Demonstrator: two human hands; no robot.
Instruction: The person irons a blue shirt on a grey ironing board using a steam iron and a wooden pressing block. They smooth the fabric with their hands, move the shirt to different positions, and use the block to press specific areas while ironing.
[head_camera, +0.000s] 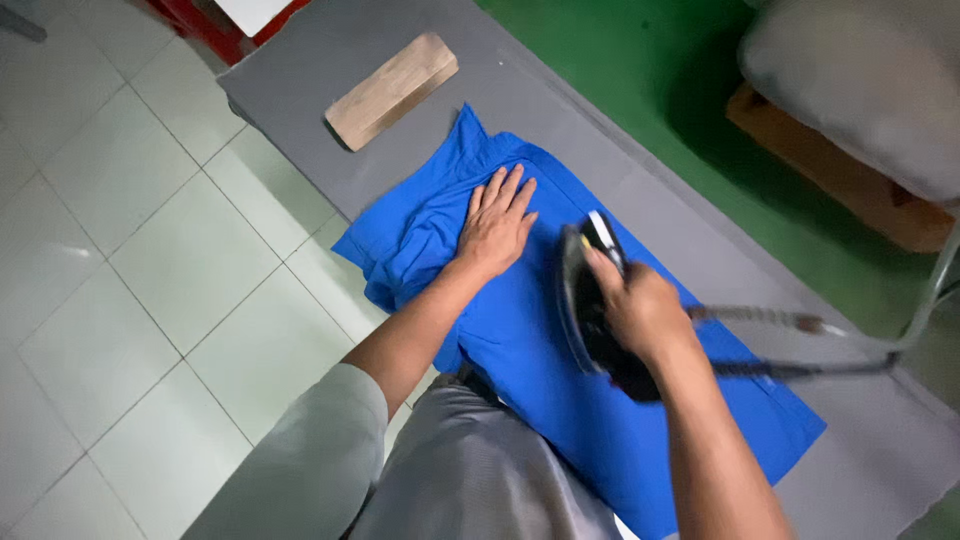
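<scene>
A bright blue garment (520, 330) lies spread across a grey ironing board (640, 200). My left hand (497, 222) rests flat on the bunched upper part of the cloth, fingers slightly apart. My right hand (640, 305) grips the handle of a black clothes iron (585, 310), which is tilted on its side over the middle of the garment. The iron's cord (790, 320) runs off to the right.
A wooden block (392, 90) lies on the far end of the board. White floor tiles (130, 250) are on the left, green flooring (690, 80) on the right. A padded chair with a wooden base (860, 90) stands at the upper right.
</scene>
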